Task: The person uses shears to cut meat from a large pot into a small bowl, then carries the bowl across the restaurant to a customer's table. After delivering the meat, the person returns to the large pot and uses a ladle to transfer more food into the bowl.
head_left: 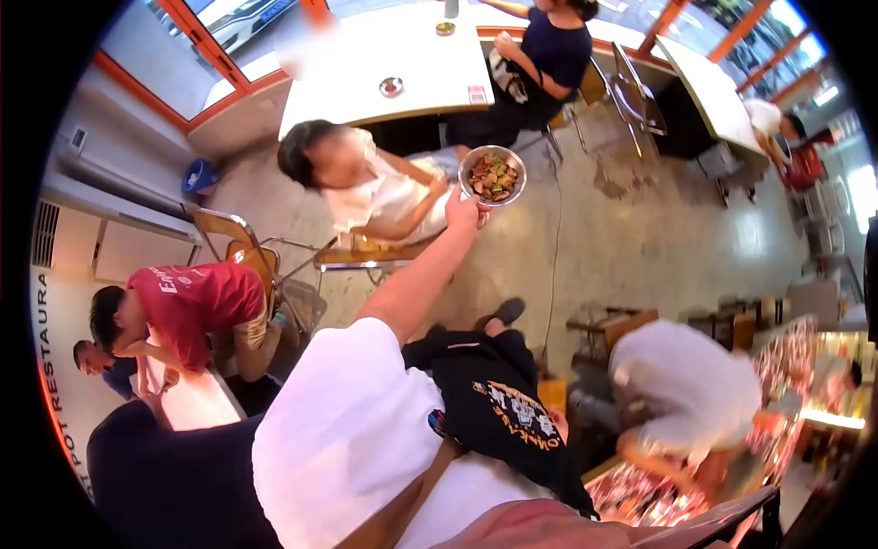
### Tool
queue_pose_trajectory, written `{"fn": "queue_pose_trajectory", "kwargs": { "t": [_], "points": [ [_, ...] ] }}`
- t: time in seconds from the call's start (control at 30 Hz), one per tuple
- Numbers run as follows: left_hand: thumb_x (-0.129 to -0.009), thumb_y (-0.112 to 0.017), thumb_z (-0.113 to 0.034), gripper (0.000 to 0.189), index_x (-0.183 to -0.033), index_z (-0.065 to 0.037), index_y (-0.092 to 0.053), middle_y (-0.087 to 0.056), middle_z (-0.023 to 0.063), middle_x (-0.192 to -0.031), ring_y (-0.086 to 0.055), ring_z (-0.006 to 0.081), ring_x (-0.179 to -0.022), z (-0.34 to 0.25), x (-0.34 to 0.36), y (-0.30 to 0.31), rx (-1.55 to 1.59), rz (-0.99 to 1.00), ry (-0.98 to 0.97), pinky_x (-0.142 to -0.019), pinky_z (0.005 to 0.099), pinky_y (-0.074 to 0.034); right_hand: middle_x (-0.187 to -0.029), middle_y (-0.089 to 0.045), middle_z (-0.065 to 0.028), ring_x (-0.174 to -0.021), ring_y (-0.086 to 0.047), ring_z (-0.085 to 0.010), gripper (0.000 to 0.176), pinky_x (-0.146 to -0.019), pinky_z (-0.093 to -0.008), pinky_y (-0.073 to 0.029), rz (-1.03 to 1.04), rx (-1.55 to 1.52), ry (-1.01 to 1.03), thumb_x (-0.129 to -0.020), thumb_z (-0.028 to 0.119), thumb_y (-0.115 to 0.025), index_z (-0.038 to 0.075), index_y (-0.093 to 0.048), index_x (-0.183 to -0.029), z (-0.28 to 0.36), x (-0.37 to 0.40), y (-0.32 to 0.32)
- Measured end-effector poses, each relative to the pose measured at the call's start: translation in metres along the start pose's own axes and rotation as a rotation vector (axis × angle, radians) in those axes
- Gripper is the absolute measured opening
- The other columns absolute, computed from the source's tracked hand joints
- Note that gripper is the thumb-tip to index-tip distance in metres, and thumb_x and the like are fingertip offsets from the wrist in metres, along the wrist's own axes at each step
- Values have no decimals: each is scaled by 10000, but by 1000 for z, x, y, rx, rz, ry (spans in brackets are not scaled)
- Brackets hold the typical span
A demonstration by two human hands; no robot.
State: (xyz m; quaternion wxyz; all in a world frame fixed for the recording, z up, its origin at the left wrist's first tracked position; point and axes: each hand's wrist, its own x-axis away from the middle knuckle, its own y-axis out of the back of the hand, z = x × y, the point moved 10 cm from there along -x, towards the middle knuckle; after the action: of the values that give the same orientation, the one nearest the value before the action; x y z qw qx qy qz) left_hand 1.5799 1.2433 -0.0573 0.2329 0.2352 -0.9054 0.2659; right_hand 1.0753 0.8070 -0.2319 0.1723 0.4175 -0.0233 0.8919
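Note:
My left hand (468,211) is closed on the near edge of a round metal bowl (521,190), with the arm stretched far forward. Sliced brown food with green pieces (492,177) fills the bowl. Beneath it lies the concrete floor, and a seated person in a light top (375,192) is close on its left. A black apron (498,403) with a printed design hangs at my front. Beside the apron's right edge, a small part of my right hand (559,426) shows; its fingers are mostly hidden.
Ahead, a white table (393,50) carries small dishes (391,87), with a person in dark clothes (556,46) at its far side. Folding chairs (240,247) stand at left near a person in red (197,302). At right, someone in grey (686,384) bends over a shiny counter (640,499).

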Motion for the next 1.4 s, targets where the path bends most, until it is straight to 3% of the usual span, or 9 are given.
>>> {"fn": "queue_pose_trajectory", "kwargs": {
  "t": [0.33, 0.53, 0.73, 0.77, 0.83, 0.9, 0.97, 1.13, 1.4],
  "points": [
    [-851, -436, 67, 375, -1171, -88, -556, -635, 128, -803, -636, 178, -540, -126, -292, -39, 255, -432, -239, -389, 245, -433, -996, -658, -118, -871, -638, -185, 304, -778, -291, -515, -23, 511, 150, -881, 111, -663, -3, -575, -1149, 433, -167, -26],
    [-825, -433, 88, 394, -1182, -46, -529, -648, 141, -854, -635, 188, -526, -193, -438, -22, 392, -664, -385, -388, 267, -447, -946, -590, -65, -771, -591, -135, 303, -615, -239, -465, -48, 553, 153, -893, 55, -608, 27, -516, -1181, 591, -302, -10],
    [-837, -513, 74, 239, -1040, -47, -544, -653, 131, -762, -625, 162, -507, -249, -555, 15, 248, -829, -393, -363, 243, -448, -926, -616, -68, -715, -602, -148, 349, -559, -262, -462, -129, 539, 25, -877, 77, -613, 34, -507, -1206, 643, -370, -10],
    [-833, -494, 100, 453, -1244, -90, -502, -637, 128, -829, -633, 196, -545, -245, -591, 38, 220, -829, -323, -395, 299, -464, -922, -619, -76, -699, -602, -155, 354, -543, -268, -464, -127, 645, -62, -878, 77, -612, 33, -504, -1212, 644, -371, -10],
    [-868, -600, -13, 193, -1057, -44, -578, -618, 105, -809, -627, 200, -618, -249, -633, 62, 355, -807, -344, -472, 293, -489, -893, -627, -102, -665, -604, -179, 337, -521, -295, -479, -134, 734, -145, -883, 77, -602, 25, -510, -1203, 643, -381, 0],
    [-899, -610, -231, 224, -1029, -54, -654, -645, 120, -818, -623, 205, -897, -306, -615, 11, -1336, -552, -666, -776, 340, -477, -806, -626, -93, -635, -602, -187, 285, -521, -332, -491, -129, 721, -233, -886, 84, -590, 41, -540, -1163, 630, -399, 19],
    [-878, -632, -279, 242, -988, -70, -680, -654, 143, -857, -624, 228, -891, -315, -611, -21, -1268, -591, -581, -773, 394, -483, -714, -611, -72, -609, -588, -189, 230, -539, -344, -496, -16, 1000, 95, -864, 154, -586, 61, -562, -1073, 607, -448, 51],
    [-880, -628, -286, 244, -982, -71, -681, -654, 137, -848, -624, 226, -877, -305, -621, -103, -1103, -644, -723, -766, 391, -484, -933, -688, -167, -859, -665, -289, 273, -760, -398, -527, -274, 972, 95, -838, 216, -617, 26, -628, -1033, 710, -410, 4],
    [-883, -622, -298, 249, -972, -73, -683, -655, 128, -833, -624, 224, -855, -94, -565, -534, -1170, 351, -709, -754, 387, -485, -975, -696, -140, -911, -665, -287, 270, -806, -383, -522, -865, 466, 48, -818, 214, -642, 65, -664, -1042, 674, -333, 157]
  ]
}}
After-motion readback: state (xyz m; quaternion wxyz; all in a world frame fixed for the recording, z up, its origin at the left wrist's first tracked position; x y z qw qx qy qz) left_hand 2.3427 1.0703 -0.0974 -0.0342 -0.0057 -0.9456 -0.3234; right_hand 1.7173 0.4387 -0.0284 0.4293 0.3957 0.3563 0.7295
